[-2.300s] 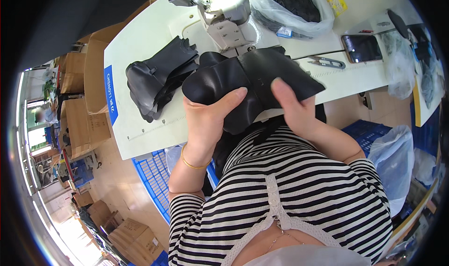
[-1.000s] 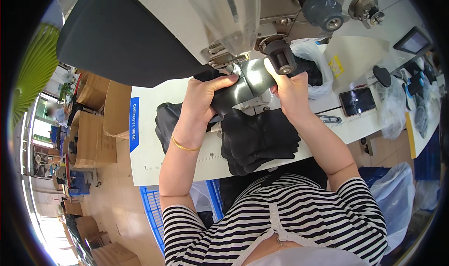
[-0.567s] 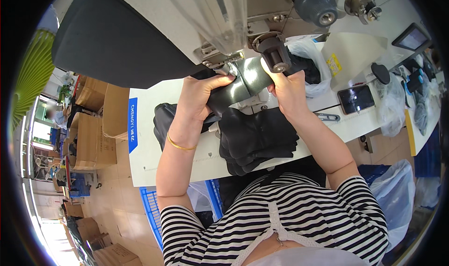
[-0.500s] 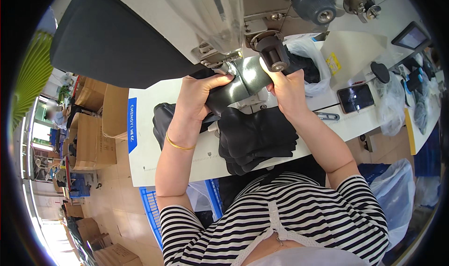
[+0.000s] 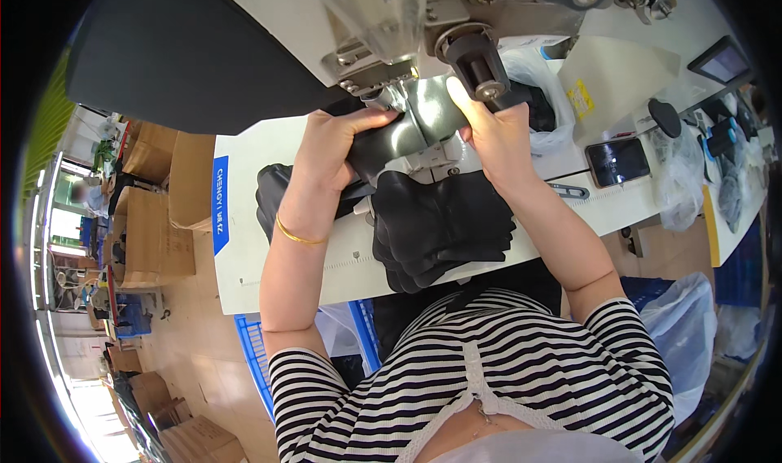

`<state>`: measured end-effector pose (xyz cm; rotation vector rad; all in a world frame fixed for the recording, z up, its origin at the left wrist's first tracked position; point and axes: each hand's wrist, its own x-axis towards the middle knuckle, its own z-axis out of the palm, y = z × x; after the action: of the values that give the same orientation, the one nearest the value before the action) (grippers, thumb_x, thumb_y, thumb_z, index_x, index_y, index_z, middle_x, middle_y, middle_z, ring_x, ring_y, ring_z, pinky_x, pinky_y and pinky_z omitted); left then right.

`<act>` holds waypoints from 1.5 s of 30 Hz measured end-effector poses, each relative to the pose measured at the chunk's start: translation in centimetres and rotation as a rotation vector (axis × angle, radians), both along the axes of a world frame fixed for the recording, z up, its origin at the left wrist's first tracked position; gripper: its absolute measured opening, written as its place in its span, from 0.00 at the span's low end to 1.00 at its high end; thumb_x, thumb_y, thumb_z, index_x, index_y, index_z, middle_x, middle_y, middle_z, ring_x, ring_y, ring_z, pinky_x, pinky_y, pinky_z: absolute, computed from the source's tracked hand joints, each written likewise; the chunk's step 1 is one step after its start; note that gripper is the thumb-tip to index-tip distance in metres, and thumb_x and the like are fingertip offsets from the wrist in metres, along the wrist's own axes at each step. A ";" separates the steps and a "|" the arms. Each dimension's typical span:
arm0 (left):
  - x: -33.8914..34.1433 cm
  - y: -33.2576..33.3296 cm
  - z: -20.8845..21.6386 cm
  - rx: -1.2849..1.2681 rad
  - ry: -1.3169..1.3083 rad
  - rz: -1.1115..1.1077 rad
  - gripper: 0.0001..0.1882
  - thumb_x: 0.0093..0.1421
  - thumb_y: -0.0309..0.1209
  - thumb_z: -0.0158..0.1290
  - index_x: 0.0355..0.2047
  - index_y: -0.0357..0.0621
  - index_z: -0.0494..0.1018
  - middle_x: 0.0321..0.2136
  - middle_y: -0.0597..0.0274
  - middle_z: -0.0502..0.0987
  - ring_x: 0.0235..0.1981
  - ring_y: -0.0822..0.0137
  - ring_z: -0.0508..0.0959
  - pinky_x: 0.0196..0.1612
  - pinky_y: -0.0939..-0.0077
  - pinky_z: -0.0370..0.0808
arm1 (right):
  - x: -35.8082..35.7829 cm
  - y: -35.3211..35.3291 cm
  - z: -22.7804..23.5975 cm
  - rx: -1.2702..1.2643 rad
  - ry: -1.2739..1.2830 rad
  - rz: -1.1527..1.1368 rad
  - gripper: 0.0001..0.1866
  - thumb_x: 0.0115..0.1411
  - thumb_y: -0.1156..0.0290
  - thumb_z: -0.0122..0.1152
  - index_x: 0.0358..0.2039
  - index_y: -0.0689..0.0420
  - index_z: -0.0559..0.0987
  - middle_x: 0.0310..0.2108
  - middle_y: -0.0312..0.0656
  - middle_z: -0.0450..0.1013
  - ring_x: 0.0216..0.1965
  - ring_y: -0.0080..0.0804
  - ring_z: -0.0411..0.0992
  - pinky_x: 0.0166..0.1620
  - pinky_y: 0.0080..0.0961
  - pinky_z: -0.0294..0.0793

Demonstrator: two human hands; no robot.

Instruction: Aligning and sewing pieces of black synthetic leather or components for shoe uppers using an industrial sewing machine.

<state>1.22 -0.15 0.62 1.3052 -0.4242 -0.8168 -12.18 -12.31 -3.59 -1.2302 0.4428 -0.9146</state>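
Note:
A shiny black piece of fabric or leather with a seam down its middle is stretched between my two hands under the lit needle area of an industrial sewing machine. My left hand pinches its left side, thumb on top close to the presser foot. On the other side my right hand grips the right part, thumb raised along it; those fingers are partly hidden underneath. Between my forearms lies a stack of matching black pieces at the table's near edge. More black pieces lie beside my left wrist.
On the white machine table, a black phone and a grey slotted metal tool lie to the right. A plastic bag with black pieces stands behind my right hand. Blue crates are below; cardboard boxes stand left.
The whole view has shifted slightly, so the table and stack appear a little higher and further left. Both hands keep their hold on the black piece at the needle area.

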 end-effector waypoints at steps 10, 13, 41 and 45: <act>1.4 -0.2 -0.8 -0.020 0.041 -0.030 0.07 0.49 0.16 0.57 0.31 0.25 0.76 0.29 0.50 0.78 0.27 0.64 0.80 0.30 0.74 0.78 | 0.0 -0.8 0.0 -0.106 -0.005 0.089 0.09 0.60 0.69 0.58 0.31 0.63 0.78 0.20 0.32 0.71 0.16 0.14 0.62 0.19 0.15 0.61; 0.6 0.0 -0.5 0.045 -0.006 -0.003 0.08 0.51 0.17 0.56 0.32 0.26 0.76 0.30 0.51 0.78 0.29 0.64 0.80 0.31 0.75 0.79 | -0.1 -0.7 0.3 -0.122 0.008 0.080 0.09 0.60 0.69 0.58 0.31 0.63 0.78 0.21 0.32 0.71 0.16 0.15 0.63 0.19 0.15 0.62; -9.0 5.6 -7.3 -0.194 0.407 0.052 0.13 0.51 0.16 0.48 0.39 0.33 0.73 0.34 0.56 0.78 0.36 0.68 0.79 0.41 0.75 0.77 | -7.0 5.3 -6.4 0.150 0.041 0.346 0.09 0.56 0.76 0.62 0.39 0.59 0.76 0.31 0.32 0.74 0.29 0.15 0.71 0.30 0.13 0.71; -9.5 5.5 -7.5 -0.174 0.390 -0.010 0.13 0.53 0.17 0.52 0.40 0.34 0.72 0.36 0.55 0.78 0.37 0.67 0.79 0.42 0.73 0.77 | -7.5 5.7 -5.9 0.169 0.063 0.343 0.09 0.56 0.76 0.61 0.39 0.59 0.76 0.31 0.32 0.74 0.29 0.16 0.70 0.29 0.13 0.70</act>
<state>-8.27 5.30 -6.93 0.9551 -0.1860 -0.9951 -19.67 -6.65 -9.50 -1.1377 0.3379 -0.5362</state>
